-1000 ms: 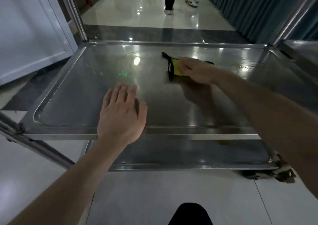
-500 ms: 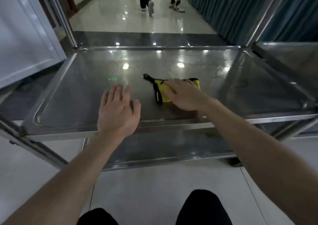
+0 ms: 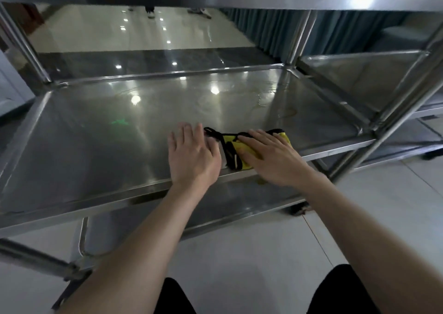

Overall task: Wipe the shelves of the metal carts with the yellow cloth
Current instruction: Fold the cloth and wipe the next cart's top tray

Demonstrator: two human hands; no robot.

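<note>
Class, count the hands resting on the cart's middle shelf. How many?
2. The left hand lies flat near the shelf's front edge; the right hand presses the yellow cloth beside it.

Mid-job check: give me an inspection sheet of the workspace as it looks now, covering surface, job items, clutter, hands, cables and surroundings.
Surface: middle shelf of the steel cart, shiny, with faint wet streaks and a ring mark toward the far right corner.
Job items: yellow cloth with black trim, lying near the shelf's front edge.
Clutter: nothing seen on the shelf.
Hands: right hand flat on the cloth, pressing it down; left hand flat on bare metal just left of it, fingers open.
Cables: nothing seen.
Surroundings: second cart at right, upper shelf overhead, lower shelf below, tiled floor, blue curtain, people's feet far off.
</note>
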